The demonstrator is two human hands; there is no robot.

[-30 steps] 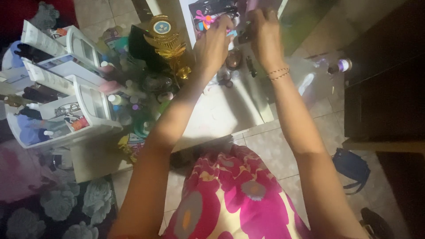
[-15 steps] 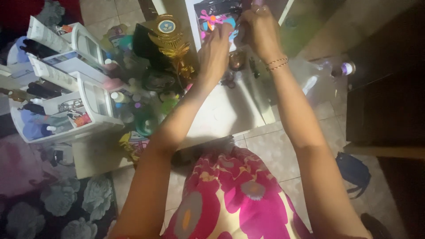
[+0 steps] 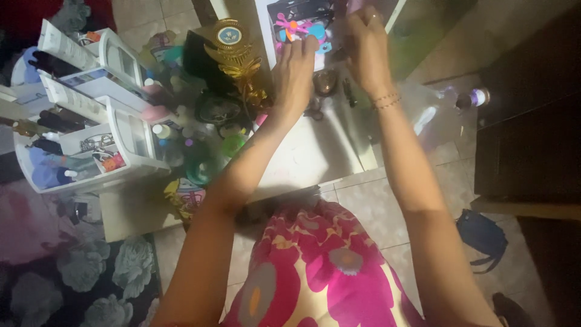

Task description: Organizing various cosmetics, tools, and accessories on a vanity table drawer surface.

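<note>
Head view. I am reaching my left hand and right hand to the far end of the white counter. The left fingers are lying extended, tips touching the colourful flower-shaped item. The right fingers are curling around a small dark object; I cannot tell how tightly. A gold trophy is standing just left of the left fingers.

Both hands reached over the white tabletop: left hand beside a gold trophy, right hand raised near colourful clips.
</note>
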